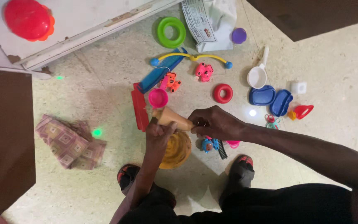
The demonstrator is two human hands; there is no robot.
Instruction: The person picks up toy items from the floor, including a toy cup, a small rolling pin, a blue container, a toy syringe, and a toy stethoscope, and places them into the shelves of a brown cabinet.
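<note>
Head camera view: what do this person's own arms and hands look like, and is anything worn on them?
Both arms are bare to the frame edge, with no sleeves showing. The left hand and right hand wear no gloves; no watch, bracelet or ring is visible.

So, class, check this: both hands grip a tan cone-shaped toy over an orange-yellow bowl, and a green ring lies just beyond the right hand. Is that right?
Not quite. The ring just beyond the right hand is red; the green ring lies farther off, by the white board. The rest stands: the left hand and right hand grip the tan cone over the orange-yellow bowl, as the head view shows.
</note>
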